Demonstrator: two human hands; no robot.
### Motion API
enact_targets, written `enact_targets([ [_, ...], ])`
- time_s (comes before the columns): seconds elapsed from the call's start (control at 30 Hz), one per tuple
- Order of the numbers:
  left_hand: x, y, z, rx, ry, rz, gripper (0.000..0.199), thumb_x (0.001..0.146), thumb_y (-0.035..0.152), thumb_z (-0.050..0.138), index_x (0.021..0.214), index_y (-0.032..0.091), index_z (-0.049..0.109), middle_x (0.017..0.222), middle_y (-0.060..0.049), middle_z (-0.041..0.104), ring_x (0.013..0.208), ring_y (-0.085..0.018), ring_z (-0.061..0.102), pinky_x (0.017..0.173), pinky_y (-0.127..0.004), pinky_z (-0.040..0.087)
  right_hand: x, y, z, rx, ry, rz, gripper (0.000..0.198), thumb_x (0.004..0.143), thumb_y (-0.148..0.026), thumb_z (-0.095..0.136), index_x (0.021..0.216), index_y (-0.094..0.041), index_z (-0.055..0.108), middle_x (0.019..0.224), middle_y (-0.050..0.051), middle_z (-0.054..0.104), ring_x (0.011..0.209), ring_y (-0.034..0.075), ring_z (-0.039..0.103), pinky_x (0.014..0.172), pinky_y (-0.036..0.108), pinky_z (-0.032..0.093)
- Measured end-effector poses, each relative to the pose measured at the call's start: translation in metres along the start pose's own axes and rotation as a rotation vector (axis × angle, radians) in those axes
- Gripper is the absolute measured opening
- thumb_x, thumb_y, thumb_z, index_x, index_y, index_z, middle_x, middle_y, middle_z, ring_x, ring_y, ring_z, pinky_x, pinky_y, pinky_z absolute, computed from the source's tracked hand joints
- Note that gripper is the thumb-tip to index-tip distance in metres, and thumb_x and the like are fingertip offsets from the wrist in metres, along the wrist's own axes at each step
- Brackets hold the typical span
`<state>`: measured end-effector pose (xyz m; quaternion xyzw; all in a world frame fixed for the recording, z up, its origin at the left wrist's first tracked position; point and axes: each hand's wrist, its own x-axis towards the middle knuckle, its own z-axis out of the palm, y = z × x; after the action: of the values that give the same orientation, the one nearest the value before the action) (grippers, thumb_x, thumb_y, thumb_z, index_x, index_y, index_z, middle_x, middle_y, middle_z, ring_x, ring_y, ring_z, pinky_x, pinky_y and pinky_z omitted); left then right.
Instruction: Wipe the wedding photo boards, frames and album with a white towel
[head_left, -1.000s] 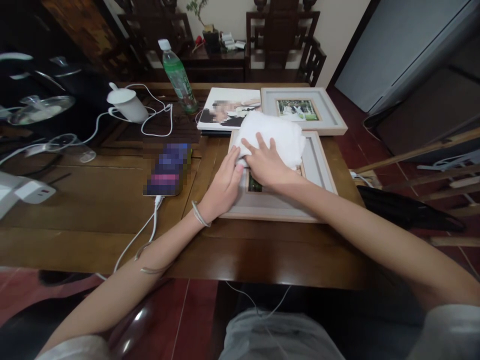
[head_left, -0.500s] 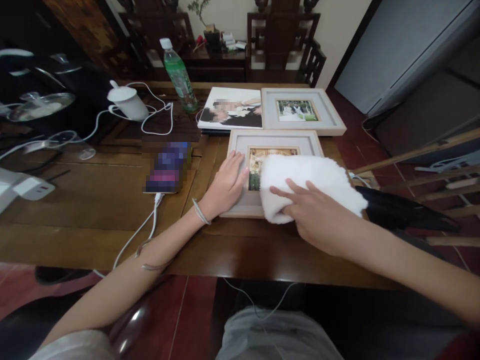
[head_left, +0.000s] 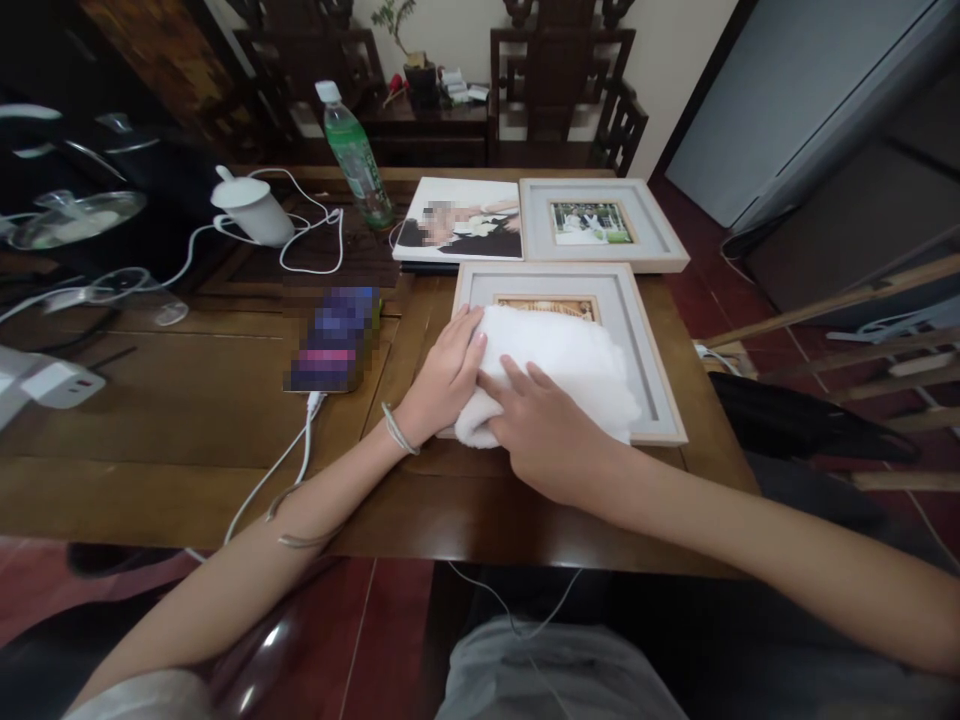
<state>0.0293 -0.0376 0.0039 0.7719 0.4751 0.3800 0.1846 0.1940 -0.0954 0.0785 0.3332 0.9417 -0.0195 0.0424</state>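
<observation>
Right hand (head_left: 551,440), head view: laid over a folded white cloth (head_left: 562,345), index and middle fingers extended and parted, remaining fingers at the fold; whether they pinch the fabric cannot be told. Left hand (head_left: 444,372): extended, fingers close together, not curled, resting along the left side of the nearest picture frame (head_left: 654,400), thumb at the cloth's left edge. A bracelet (head_left: 399,428) is noted at the left wrist.

Cloth location: on the nearest frame, covering most of the inset picture, a strip of which is exposed at the top, and reaching the near rim. That frame lies flat on the wooden table (head_left: 300,500). Directly behind it are a second frame (head_left: 660,225) and, to the left, a photo panel (head_left: 457,248). Further left stands a green-labelled bottle (head_left: 358,165); a lidded white cup (head_left: 259,212) is beyond it.
</observation>
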Motion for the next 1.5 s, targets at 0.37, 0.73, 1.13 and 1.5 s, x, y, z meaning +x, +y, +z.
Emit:
enact_targets([
  [0.37,-0.001,0.002,-0.001,0.186,-0.107,0.07,0.047,0.101,0.037,0.037,0.136,0.008,0.051,0.149,-0.019,0.046,0.148,-0.03,0.028,0.122,-0.051,0.026,-0.089,0.045,-0.003,-0.043,-0.019,0.208,0.043,0.072,-0.002,0.048,0.1,-0.015,0.077,0.146,0.012,0.051,0.138,0.034,0.043,0.112,0.052,0.041],
  [0.73,-0.002,0.005,-0.001,0.177,-0.115,0.051,0.046,0.101,0.036,0.036,0.134,0.009,0.052,0.149,-0.019,0.046,0.149,-0.031,0.027,0.12,-0.054,0.027,-0.062,0.117,0.006,-0.065,0.08,0.276,0.048,0.071,-0.001,0.042,0.102,-0.016,0.075,0.148,0.007,0.05,0.142,0.029,0.038,0.117,0.055,0.031],
  [1.13,0.0,0.004,-0.001,0.182,-0.099,0.075,0.047,0.101,0.035,0.035,0.134,0.006,0.052,0.147,-0.021,0.048,0.148,-0.031,0.029,0.12,-0.052,0.028,-0.01,0.126,0.01,-0.082,0.07,0.312,0.052,0.074,0.0,0.04,0.116,-0.009,0.07,0.155,0.012,0.04,0.144,0.042,0.028,0.109,0.072,0.027],
  [1.5,0.001,0.003,-0.003,0.192,-0.118,0.077,0.044,0.101,0.037,0.037,0.134,0.01,0.052,0.149,-0.018,0.048,0.148,-0.03,0.029,0.121,-0.053,0.026,-0.109,0.026,-0.019,0.084,0.083,-0.082,0.047,0.071,-0.004,0.048,0.102,-0.029,0.073,0.151,-0.001,0.046,0.141,0.021,0.039,0.118,0.035,0.036],
])
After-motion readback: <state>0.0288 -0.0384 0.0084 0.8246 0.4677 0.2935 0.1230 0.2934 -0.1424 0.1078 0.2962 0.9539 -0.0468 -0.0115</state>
